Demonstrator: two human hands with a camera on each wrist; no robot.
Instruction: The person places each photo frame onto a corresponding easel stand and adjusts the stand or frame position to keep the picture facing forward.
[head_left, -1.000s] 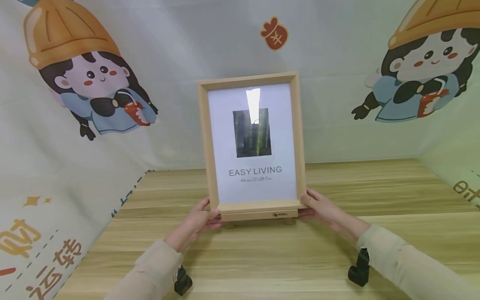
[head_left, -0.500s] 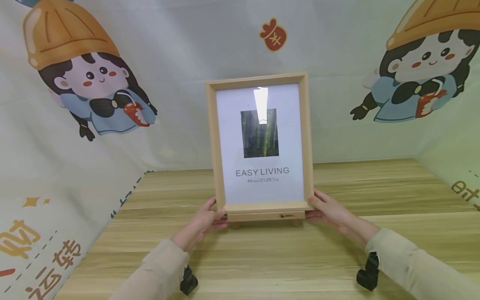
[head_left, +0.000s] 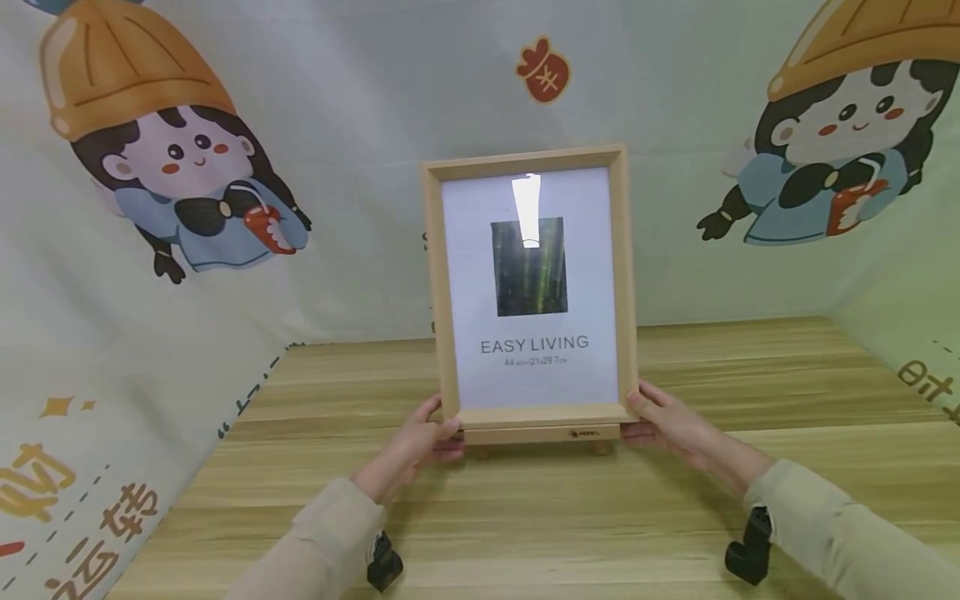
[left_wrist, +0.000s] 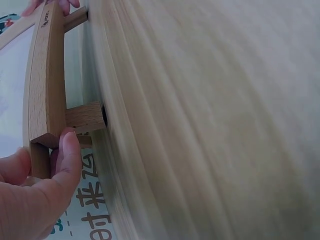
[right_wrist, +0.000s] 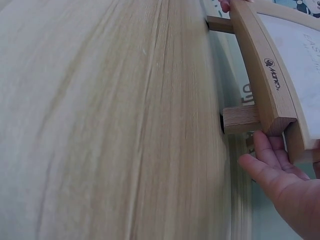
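A light wooden picture frame [head_left: 628, 275] stands upright, tilted slightly back, on a small tabletop easel. The frame's white insert [head_left: 536, 379] reads "EASY LIVING" beneath a dark green picture. Below its bottom edge shows the easel's wooden ledge [head_left: 542, 434], with short feet [left_wrist: 86, 117] on the tabletop. My left hand [head_left: 411, 442] grips the lower left corner, thumb in front, other fingers beneath and behind. At the lower right corner my right hand [head_left: 678, 427] holds the frame, its fingers [right_wrist: 267, 150] reaching under beside the ledge. Most of the easel is hidden behind the frame.
The wood-grain tabletop [head_left: 540, 525] extends around the easel on both sides and in front. Behind it hangs a pale printed cloth [head_left: 367, 125] with cartoon figures, which also closes in the left and right sides. Black wrist cameras [head_left: 384, 562] hang below both sleeves.
Frame and easel have shifted to the right together, with both hands keeping their hold on the lower corners. The shift is smaller in the last half second.
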